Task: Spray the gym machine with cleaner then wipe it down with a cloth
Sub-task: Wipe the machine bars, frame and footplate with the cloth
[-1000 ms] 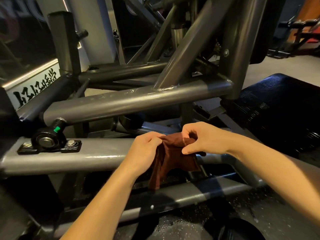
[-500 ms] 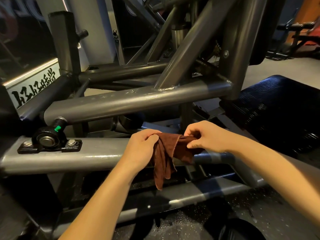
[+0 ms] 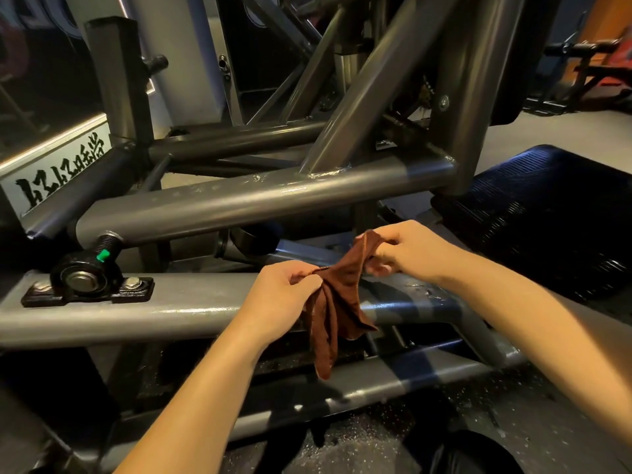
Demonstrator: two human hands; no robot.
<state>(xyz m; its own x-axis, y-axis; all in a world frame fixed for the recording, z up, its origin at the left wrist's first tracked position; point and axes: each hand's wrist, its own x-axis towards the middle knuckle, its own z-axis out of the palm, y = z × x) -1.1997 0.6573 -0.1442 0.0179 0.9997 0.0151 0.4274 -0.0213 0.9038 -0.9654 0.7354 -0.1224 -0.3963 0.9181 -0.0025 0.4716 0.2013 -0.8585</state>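
- Grey tubular steel gym machine frame [image 3: 239, 196] is filling the view.
- Black ribbed footplate [image 3: 547, 213] is lying at right.
- Black bolted bearing block [image 3: 85, 278] is sitting on the near rail.
- Brown cloth [image 3: 337, 302] is hanging between both grips, in front of that rail.
- Left grip [image 3: 280, 302] is pinching the cloth's left edge.
- Right grip [image 3: 417, 251] is pinching its upper corner.
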